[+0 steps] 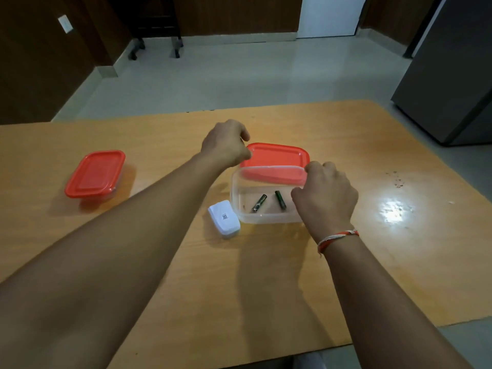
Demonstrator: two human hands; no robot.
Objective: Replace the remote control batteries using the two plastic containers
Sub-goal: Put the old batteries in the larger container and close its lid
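A clear plastic container (241, 209) stands at the middle of the wooden table (186, 262), with two dark batteries (259, 203) lying on its bottom. Its red lid (277, 158) is tilted over the far rim. My left hand (226, 146) pinches the lid's left far corner. My right hand (326, 194) holds the lid's right near corner with curled fingers. A white remote (224, 218) lies face down just left of the container. A second container with a red lid (95, 173) on it sits closed at the left.
The table's far edge runs just behind the containers, with tiled floor beyond. A dark cabinet (452, 75) stands at the right, and chair legs (154, 49) show at the back. A bright light glare (395, 210) lies on the table right of my right hand.
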